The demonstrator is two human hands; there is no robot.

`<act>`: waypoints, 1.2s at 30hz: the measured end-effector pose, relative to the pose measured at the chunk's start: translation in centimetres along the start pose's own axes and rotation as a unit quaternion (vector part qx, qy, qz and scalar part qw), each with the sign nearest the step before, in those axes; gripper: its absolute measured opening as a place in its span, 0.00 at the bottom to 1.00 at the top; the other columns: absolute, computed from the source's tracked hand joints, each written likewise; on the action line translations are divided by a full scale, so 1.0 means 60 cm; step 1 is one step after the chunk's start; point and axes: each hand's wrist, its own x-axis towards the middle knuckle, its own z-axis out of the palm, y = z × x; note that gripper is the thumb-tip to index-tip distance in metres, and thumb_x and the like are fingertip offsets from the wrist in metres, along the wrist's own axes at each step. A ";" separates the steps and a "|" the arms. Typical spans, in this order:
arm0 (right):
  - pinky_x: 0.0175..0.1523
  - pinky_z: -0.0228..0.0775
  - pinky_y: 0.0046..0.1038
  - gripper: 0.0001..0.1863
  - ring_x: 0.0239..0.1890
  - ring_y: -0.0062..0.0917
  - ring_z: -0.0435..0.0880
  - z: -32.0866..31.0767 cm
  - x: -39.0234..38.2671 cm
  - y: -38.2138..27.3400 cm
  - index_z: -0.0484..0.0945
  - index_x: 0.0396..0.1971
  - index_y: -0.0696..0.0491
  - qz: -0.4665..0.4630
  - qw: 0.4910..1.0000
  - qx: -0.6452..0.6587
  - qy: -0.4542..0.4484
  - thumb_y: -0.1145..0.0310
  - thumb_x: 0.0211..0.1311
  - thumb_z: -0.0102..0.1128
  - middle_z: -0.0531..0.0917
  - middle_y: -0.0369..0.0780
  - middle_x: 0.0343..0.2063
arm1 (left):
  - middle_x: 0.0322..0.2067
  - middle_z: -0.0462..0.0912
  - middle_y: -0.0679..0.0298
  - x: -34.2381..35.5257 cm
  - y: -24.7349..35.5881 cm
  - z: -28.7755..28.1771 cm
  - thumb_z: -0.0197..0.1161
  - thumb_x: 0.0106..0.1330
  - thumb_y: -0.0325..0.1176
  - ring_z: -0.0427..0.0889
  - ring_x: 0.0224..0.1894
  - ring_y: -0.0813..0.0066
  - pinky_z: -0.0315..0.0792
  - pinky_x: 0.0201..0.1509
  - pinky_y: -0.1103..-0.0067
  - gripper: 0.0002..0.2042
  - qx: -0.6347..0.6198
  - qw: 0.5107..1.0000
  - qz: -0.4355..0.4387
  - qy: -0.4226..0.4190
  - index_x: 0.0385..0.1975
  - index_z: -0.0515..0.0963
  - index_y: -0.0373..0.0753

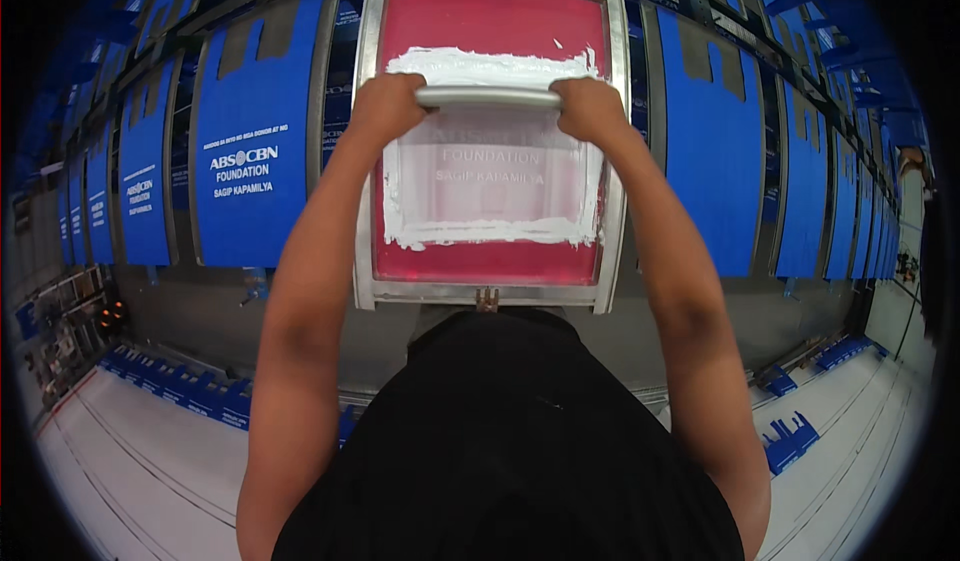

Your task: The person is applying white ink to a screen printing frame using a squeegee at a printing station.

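Observation:
A screen-printing frame (367, 201) with metal edges lies in front of me, its mesh (490, 19) red around a pale middle panel with lettering. White ink (490, 232) borders that panel in a rough rectangle. Across the upper part of the panel runs a squeegee (490, 97) with a light grey handle. My left hand (392, 107) is closed round its left end, and my right hand (589, 111) grips the right end. Both arms reach forward, with the fingertips partly hidden behind the handle.
To the left lies a blue bag (243, 141) with white print on a grey board; to the right is a plain blue bag (708, 151). More blue bags line both sides. Metal hinges or clamps (487, 300) sit at the frame's near edge. Blue pieces (792, 443) lie on the pale floor.

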 end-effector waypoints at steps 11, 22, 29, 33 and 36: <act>0.40 0.73 0.39 0.15 0.35 0.37 0.83 0.089 -0.257 -0.082 0.80 0.33 0.49 0.033 0.997 0.064 -0.030 0.77 0.39 0.58 0.83 0.43 0.31 | 0.34 0.83 0.57 -0.268 0.055 0.096 0.67 0.40 0.23 0.80 0.38 0.57 0.75 0.44 0.65 0.18 -0.046 0.998 0.029 0.025 0.35 0.80 0.42; 0.39 0.74 0.41 0.17 0.35 0.38 0.84 0.001 -0.186 -0.073 0.82 0.38 0.47 0.059 0.987 0.050 -0.138 0.72 0.44 0.58 0.84 0.45 0.29 | 0.35 0.83 0.56 -0.180 0.054 -0.009 0.68 0.47 0.33 0.82 0.38 0.57 0.75 0.43 0.65 0.16 -0.022 0.996 -0.023 -0.083 0.39 0.82 0.43; 0.48 0.69 0.40 0.11 0.33 0.35 0.83 0.087 -0.211 -0.060 0.80 0.30 0.49 0.001 1.000 0.018 0.008 0.75 0.43 0.57 0.83 0.41 0.26 | 0.30 0.82 0.58 -0.197 0.049 0.078 0.67 0.40 0.26 0.80 0.35 0.58 0.74 0.40 0.64 0.15 -0.035 0.999 0.023 0.017 0.32 0.81 0.42; 0.46 0.73 0.39 0.10 0.36 0.37 0.85 0.015 -0.010 -0.005 0.82 0.29 0.47 0.041 0.999 -0.014 -0.034 0.69 0.42 0.61 0.85 0.43 0.28 | 0.28 0.84 0.56 0.001 0.006 0.020 0.68 0.49 0.38 0.83 0.35 0.56 0.77 0.40 0.63 0.10 0.022 0.999 0.011 0.024 0.30 0.81 0.43; 0.51 0.74 0.38 0.18 0.45 0.39 0.82 -0.026 0.051 0.021 0.82 0.39 0.49 0.019 0.997 0.016 -0.074 0.69 0.42 0.58 0.84 0.44 0.39 | 0.31 0.84 0.56 0.047 0.000 -0.022 0.72 0.48 0.44 0.83 0.37 0.55 0.76 0.41 0.64 0.18 0.012 0.999 -0.015 -0.037 0.37 0.82 0.43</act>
